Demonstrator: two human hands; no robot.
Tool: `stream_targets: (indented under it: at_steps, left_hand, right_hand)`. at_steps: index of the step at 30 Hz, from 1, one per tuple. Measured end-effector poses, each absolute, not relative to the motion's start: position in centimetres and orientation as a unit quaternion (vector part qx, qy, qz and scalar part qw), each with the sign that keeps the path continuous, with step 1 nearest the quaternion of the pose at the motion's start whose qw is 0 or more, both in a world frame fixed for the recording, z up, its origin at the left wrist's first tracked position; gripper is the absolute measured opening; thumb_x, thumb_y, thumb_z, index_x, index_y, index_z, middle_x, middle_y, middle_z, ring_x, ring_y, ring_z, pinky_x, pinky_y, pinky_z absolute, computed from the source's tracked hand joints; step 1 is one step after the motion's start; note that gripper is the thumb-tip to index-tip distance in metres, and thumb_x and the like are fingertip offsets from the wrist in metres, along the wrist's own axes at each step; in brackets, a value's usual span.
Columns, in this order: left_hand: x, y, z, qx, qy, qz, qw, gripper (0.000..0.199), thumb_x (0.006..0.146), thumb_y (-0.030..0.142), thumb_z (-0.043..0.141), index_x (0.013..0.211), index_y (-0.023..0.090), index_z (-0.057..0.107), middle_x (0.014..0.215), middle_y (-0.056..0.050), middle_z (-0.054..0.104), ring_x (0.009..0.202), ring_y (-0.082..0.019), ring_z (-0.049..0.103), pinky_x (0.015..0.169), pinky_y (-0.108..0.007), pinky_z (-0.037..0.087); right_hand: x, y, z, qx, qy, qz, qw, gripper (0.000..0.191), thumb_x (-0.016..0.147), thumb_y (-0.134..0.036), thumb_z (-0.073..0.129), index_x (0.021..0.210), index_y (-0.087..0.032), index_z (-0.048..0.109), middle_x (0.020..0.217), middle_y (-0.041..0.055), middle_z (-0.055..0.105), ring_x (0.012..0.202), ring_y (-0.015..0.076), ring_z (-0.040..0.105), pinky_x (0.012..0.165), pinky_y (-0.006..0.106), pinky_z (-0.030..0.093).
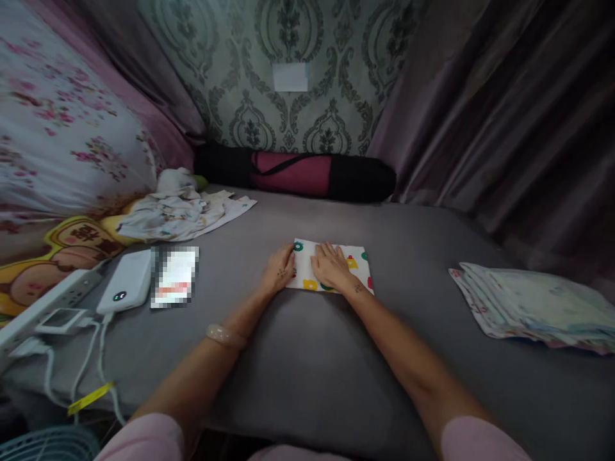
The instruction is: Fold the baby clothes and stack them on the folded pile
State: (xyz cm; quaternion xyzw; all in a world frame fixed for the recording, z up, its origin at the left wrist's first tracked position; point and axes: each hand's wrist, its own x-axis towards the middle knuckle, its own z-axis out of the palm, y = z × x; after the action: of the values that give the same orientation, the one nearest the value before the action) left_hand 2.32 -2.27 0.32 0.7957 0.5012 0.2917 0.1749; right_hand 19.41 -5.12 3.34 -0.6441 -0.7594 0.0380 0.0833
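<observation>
A folded white cloth [359, 261] with a colourful print of yellow, green and red shapes lies flat on the grey bed surface in front of me. My right hand [331, 266] rests palm down across its middle, fingers stretched out. At the cloth's left edge is my left hand [279, 267], its fingers lying along that edge and touching it. The left hand's fingertips and thumb are partly hidden from view. Off to the right sits a stack of folded cloths [538, 304], apart from both hands.
To the left lie a phone [175, 276], a white power bank [125, 282] and a power strip [72, 298] with cables. Behind them are a crumpled cloth [182, 214] and a yellow cartoon cushion [79, 243]. A long black and red bag [293, 173] lies along the wall.
</observation>
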Motion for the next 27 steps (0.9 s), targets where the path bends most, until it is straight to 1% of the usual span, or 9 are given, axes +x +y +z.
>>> stream_targets:
  at_steps: [2, 5, 8, 12, 16, 18, 21, 24, 27]
  left_hand:
    - [2.1, -2.2, 0.3, 0.775, 0.503, 0.327, 0.198, 0.045, 0.096, 0.031, 0.026, 0.133, 0.017, 0.049, 0.135, -0.010, 0.056, 0.126, -0.019, 0.050, 0.110, -0.036, 0.036]
    - [2.0, -2.4, 0.4, 0.752, 0.514, 0.347, 0.223, 0.045, 0.095, 0.032, 0.028, 0.131, 0.019, 0.051, 0.133, -0.009, 0.057, 0.126, -0.020, 0.051, 0.111, -0.038, 0.035]
    - [2.1, -2.6, 0.7, 0.737, 0.519, 0.359, 0.243, 0.046, 0.095, 0.033, 0.029, 0.131, 0.017, 0.052, 0.134, -0.011, 0.057, 0.127, -0.021, 0.050, 0.111, -0.039, 0.033]
    - [2.1, -2.9, 1.3, 0.717, 0.521, 0.382, 0.263, 0.048, 0.096, 0.037, 0.028, 0.131, 0.015, 0.051, 0.136, -0.012, 0.055, 0.128, -0.021, 0.049, 0.111, -0.039, 0.033]
    - [2.0, -3.1, 1.8, 0.693, 0.528, 0.404, 0.277, 0.053, 0.097, 0.039, 0.023, 0.134, 0.011, 0.049, 0.140, -0.012, 0.052, 0.131, -0.020, 0.045, 0.113, -0.036, 0.032]
    - [2.1, -3.1, 2.0, 0.686, 0.541, 0.397, 0.283, 0.054, 0.097, 0.038, 0.021, 0.135, 0.010, 0.047, 0.142, -0.012, 0.049, 0.133, -0.019, 0.043, 0.114, -0.036, 0.030]
    - [2.1, -3.2, 2.0, 0.689, 0.552, 0.376, 0.281, 0.055, 0.098, 0.039, 0.018, 0.137, 0.011, 0.045, 0.144, -0.010, 0.048, 0.135, -0.018, 0.041, 0.115, -0.037, 0.029]
    - [2.1, -3.2, 1.9, 0.707, 0.550, 0.356, 0.266, 0.057, 0.098, 0.041, 0.015, 0.139, 0.012, 0.044, 0.144, -0.010, 0.047, 0.135, -0.018, 0.040, 0.114, -0.036, 0.030]
    - [1.9, -3.0, 1.8, 0.722, 0.555, 0.331, 0.248, 0.058, 0.099, 0.041, 0.013, 0.139, 0.012, 0.043, 0.144, -0.011, 0.047, 0.135, -0.019, 0.041, 0.113, -0.035, 0.031]
  right_hand:
    - [18.2, -4.8, 3.4, -0.645, -0.757, 0.024, 0.098, 0.058, 0.098, -0.035, 0.025, 0.145, -0.003, 0.035, 0.152, 0.0166, 0.031, 0.142, 0.0273, 0.022, 0.115, 0.046, 0.012]
    - [17.1, -4.6, 2.6, -0.640, -0.761, 0.017, 0.099, 0.058, 0.098, -0.035, 0.026, 0.147, -0.004, 0.032, 0.153, 0.0144, 0.029, 0.142, 0.0247, 0.021, 0.115, 0.043, 0.010]
    - [16.9, -4.6, 2.3, -0.642, -0.761, 0.020, 0.088, 0.058, 0.098, -0.036, 0.027, 0.147, -0.004, 0.031, 0.153, 0.0139, 0.029, 0.142, 0.0243, 0.021, 0.115, 0.042, 0.010]
    - [16.0, -4.0, 3.4, -0.653, -0.753, 0.022, 0.078, 0.056, 0.097, -0.034, 0.029, 0.143, -0.003, 0.037, 0.151, 0.0172, 0.032, 0.141, 0.0273, 0.024, 0.114, 0.046, 0.011]
    - [13.8, -3.5, 3.7, -0.632, -0.768, -0.004, 0.100, 0.054, 0.098, -0.030, 0.025, 0.144, -0.004, 0.035, 0.153, 0.0165, 0.030, 0.143, 0.0258, 0.017, 0.115, 0.046, 0.006]
    - [13.0, -3.5, 3.1, -0.623, -0.777, 0.015, 0.085, 0.055, 0.097, -0.029, 0.025, 0.146, -0.004, 0.032, 0.153, 0.0164, 0.028, 0.143, 0.0254, 0.017, 0.115, 0.044, 0.008]
    - [12.5, -3.5, 2.1, -0.620, -0.780, 0.037, 0.078, 0.058, 0.096, -0.029, 0.026, 0.147, -0.002, 0.030, 0.154, 0.0172, 0.026, 0.144, 0.0265, 0.016, 0.115, 0.044, 0.008]
    - [13.0, -3.2, 2.1, -0.612, -0.781, 0.064, 0.108, 0.057, 0.096, -0.029, 0.025, 0.147, -0.003, 0.029, 0.155, 0.0149, 0.026, 0.144, 0.0246, 0.015, 0.116, 0.042, 0.008]
    - [14.8, -3.2, 3.2, -0.625, -0.757, 0.105, 0.155, 0.056, 0.097, -0.027, 0.020, 0.148, -0.007, 0.029, 0.154, 0.0112, 0.029, 0.143, 0.0192, 0.021, 0.116, 0.036, 0.015]
